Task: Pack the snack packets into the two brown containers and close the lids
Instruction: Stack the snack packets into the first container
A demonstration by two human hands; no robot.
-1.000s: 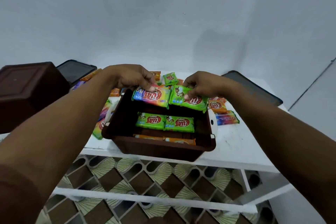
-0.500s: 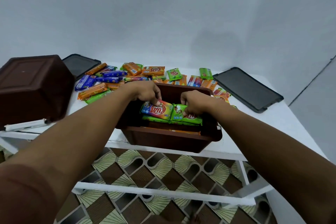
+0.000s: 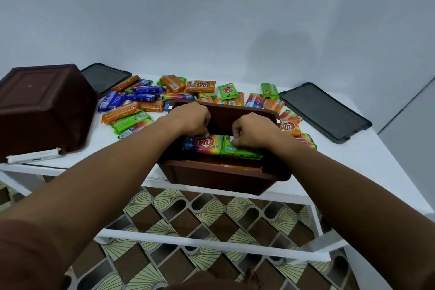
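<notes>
An open brown container (image 3: 216,178) stands at the table's front edge with snack packets stacked inside. Both hands reach into it. My left hand (image 3: 191,119) pinches the far edge of a rainbow-coloured packet (image 3: 203,145). My right hand (image 3: 250,130) pinches a green packet (image 3: 240,152) lying beside it on the stack. An orange packet (image 3: 240,167) shows underneath. Several loose packets (image 3: 150,99) in orange, blue, green and rainbow wrappers are scattered behind the container. A second brown container (image 3: 44,106) sits upside down at the left.
Two dark lids lie flat on the white table: the left lid (image 3: 104,76) at the back left and the right lid (image 3: 326,112) at the right. A white strip (image 3: 33,155) lies by the upturned container. The grey wall stands close behind. Patterned floor shows below the table frame.
Both hands have lowered the rainbow and green packets from above the container's far rim down onto the stack inside. The view has tilted, showing more of the table behind.
</notes>
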